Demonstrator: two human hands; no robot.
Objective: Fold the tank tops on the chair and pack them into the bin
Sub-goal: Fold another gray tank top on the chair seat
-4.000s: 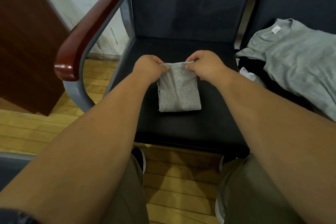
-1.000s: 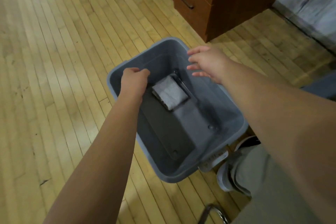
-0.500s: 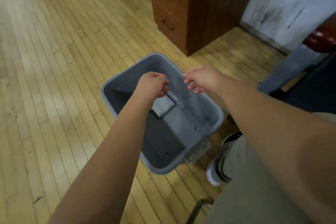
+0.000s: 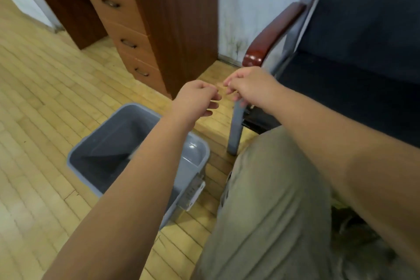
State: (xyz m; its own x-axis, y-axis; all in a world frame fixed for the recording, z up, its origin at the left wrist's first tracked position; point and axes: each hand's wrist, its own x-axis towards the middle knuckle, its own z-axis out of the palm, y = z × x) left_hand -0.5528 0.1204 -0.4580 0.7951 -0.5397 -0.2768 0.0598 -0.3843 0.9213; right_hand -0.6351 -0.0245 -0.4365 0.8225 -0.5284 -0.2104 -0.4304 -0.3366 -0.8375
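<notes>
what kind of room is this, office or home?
Probably an office or study, not certain: a wooden drawer cabinet against the wall, a padded armchair with a wooden armrest, and a strip-wood floor.

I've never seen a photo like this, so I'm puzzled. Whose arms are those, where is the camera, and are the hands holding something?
Those are a person's own arms. The camera sits on their head and looks forward and down, so you see what they see. The left hand and right hand hover side by side, loosely curled, holding nothing. Lower down a grey bin stands on the wooden floor. The left arm hides part of its inside, so I can't tell what lies in it. To the right is a dark chair. Behind stand wooden drawers. The bin is for folded tank tops; none shows clearly here.
</notes>
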